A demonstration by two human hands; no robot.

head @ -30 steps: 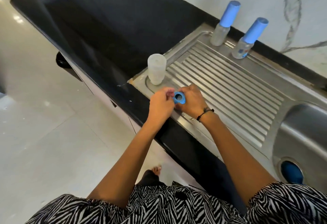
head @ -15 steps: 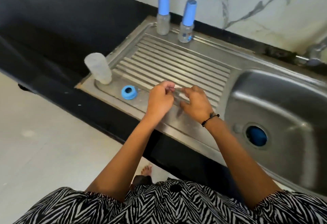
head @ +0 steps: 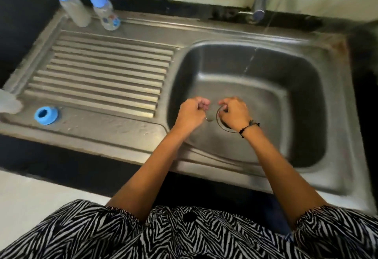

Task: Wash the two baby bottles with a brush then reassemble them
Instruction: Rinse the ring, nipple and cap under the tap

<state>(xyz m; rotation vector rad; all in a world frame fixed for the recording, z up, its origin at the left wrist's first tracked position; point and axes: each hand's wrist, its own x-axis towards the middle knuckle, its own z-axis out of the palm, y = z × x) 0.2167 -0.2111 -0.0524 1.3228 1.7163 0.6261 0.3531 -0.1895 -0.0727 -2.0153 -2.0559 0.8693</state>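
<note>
Head view: both hands, left hand (head: pixel 192 113) and right hand (head: pixel 233 113), hover over the basin (head: pixel 296 99), fingers curled, seemingly pinching something clear, hard to tell. Blue ring (head: pixel 46 115) lies on the drainboard; two capped bottles (head: pixel 102 9) behind look unwashed.

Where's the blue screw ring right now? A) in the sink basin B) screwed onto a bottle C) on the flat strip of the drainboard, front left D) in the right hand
C: the blue ring lies alone on the flat front strip of the drainboard, left of the basin, while both hands are over the sink basin.
</note>
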